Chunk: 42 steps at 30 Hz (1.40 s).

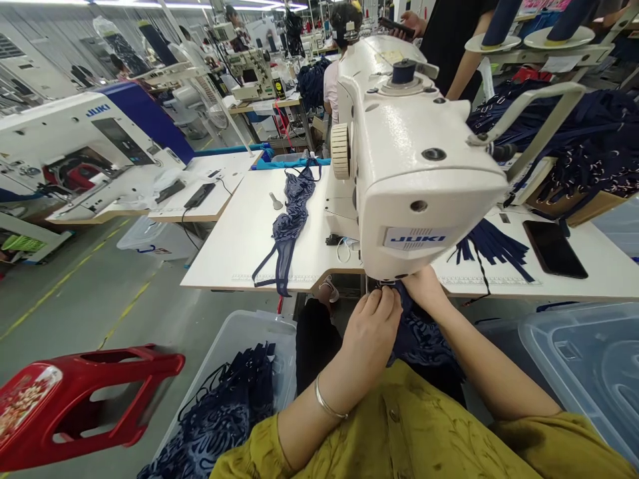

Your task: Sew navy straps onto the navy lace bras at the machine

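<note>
My left hand [372, 326] is closed, its fingers pinching dark navy patterned fabric [422, 339] right under the head of a white JUKI sewing machine [404, 159]. My right hand [424, 287] sits just right of it on the same fabric, and the machine head hides most of its fingers. The fabric hangs down from the table's front edge onto my lap. A silver bangle is on my left wrist.
A navy lace garment [289, 219] lies on the white table [239, 246] left of the machine. Navy straps [492, 246] and a black phone [554, 247] lie to the right. Clear bins [234, 392] with navy pieces and a red stool [74, 399] stand on the floor. People work behind.
</note>
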Tool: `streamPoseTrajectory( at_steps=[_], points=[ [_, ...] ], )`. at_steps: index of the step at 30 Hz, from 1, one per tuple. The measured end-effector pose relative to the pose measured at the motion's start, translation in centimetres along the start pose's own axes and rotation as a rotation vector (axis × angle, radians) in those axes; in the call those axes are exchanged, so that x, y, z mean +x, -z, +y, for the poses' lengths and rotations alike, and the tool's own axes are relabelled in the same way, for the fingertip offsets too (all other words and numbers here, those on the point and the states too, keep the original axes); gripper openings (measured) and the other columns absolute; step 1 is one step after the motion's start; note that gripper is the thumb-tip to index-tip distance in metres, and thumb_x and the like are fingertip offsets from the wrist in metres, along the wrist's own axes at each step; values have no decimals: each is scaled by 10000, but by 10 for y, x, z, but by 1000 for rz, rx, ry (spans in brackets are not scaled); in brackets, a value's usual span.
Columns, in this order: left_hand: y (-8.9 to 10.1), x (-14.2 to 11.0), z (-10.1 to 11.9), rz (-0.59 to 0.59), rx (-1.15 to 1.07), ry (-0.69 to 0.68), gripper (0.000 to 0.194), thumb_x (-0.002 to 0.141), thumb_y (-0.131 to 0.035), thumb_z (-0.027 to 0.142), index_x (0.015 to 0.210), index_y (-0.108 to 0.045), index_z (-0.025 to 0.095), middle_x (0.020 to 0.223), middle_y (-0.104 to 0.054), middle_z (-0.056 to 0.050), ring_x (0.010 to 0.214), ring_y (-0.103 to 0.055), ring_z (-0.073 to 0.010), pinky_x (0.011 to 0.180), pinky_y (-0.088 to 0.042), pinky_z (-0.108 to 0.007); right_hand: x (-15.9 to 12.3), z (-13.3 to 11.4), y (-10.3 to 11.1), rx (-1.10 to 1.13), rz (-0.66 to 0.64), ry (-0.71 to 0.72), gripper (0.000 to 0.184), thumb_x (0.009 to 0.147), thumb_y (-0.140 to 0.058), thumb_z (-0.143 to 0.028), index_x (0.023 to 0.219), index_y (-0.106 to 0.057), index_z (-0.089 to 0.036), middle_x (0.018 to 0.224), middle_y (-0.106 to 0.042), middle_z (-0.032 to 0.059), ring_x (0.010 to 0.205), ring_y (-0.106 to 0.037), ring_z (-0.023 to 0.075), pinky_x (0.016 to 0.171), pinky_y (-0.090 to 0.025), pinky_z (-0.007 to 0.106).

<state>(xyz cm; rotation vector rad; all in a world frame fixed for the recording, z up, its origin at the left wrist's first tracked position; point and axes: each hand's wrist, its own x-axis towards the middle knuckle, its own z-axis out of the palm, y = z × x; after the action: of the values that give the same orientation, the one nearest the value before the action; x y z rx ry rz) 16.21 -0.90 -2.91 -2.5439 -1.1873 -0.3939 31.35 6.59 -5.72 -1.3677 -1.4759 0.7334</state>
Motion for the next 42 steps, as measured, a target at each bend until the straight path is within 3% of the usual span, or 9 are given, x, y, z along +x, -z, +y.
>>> streamPoseTrajectory(
  at_steps=[10,13,16,20,28,31,35,39,42],
  points=[
    [0,-2,5,20,-59,47,352,987,-407,243,1262,-552,78,1220,-630,-116,1067,-584,-212,940,-479,-321,-20,2,22,-113,-79,-108,357,905,-468,-505,819,-600,-185,793,-668,50,761,-613,203,716,-494,321],
    [3,-3,8,17,-150,67,424,982,-389,336,1261,-551,61,1240,-616,-148,1088,-572,-248,952,-476,-353,-46,-1,40,-129,-296,-149,453,949,-390,-483,654,-571,-192,639,-618,19,635,-587,175,647,-483,295],
    [7,-5,10,-5,-236,20,538,962,-375,466,1257,-546,51,1271,-590,-190,1113,-559,-281,963,-469,-387,-73,-6,46,-31,-528,-64,272,917,-492,-406,925,-657,-190,909,-700,58,864,-649,226,796,-516,337],
    [3,-9,14,-24,-285,-43,746,883,-403,658,1276,-521,35,1300,-569,-223,1142,-553,-315,968,-465,-418,-96,-12,31,89,-524,-48,455,856,-611,-392,1259,-535,-198,1135,-656,105,1033,-619,272,957,-476,427],
    [5,-12,2,-60,-512,-132,936,649,-575,768,1292,-498,92,1306,-579,-164,1184,-533,-279,1036,-422,-408,-103,-19,41,159,-587,-31,236,921,-514,-395,972,-632,-197,916,-668,38,862,-614,200,796,-511,314],
    [16,-13,-5,-138,-743,-186,633,654,-671,662,1049,-617,169,1120,-663,-80,1070,-578,-209,984,-436,-335,-104,-24,65,19,-636,76,262,945,-469,-385,871,-632,-194,821,-652,23,762,-586,166,712,-485,267],
    [24,-18,-4,-326,-871,-27,388,876,-583,492,654,-534,177,670,-599,28,639,-532,-105,598,-404,-221,-98,-35,77,-57,-637,110,262,966,-441,-383,944,-627,-201,843,-652,20,767,-588,150,704,-457,246],
    [30,-22,-6,-430,-905,174,248,895,-593,416,778,-564,200,656,-589,64,569,-499,-91,502,-326,-206,-85,-44,69,-90,-671,145,253,940,-508,-406,974,-672,-216,858,-691,13,762,-618,158,683,-455,242],
    [32,-22,-19,-330,-812,277,97,895,-606,318,902,-590,223,736,-649,59,640,-586,-112,568,-397,-207,-74,-46,57,-51,-632,150,275,960,-468,-394,1006,-693,-243,901,-718,9,830,-657,181,742,-487,261]
  ],
)
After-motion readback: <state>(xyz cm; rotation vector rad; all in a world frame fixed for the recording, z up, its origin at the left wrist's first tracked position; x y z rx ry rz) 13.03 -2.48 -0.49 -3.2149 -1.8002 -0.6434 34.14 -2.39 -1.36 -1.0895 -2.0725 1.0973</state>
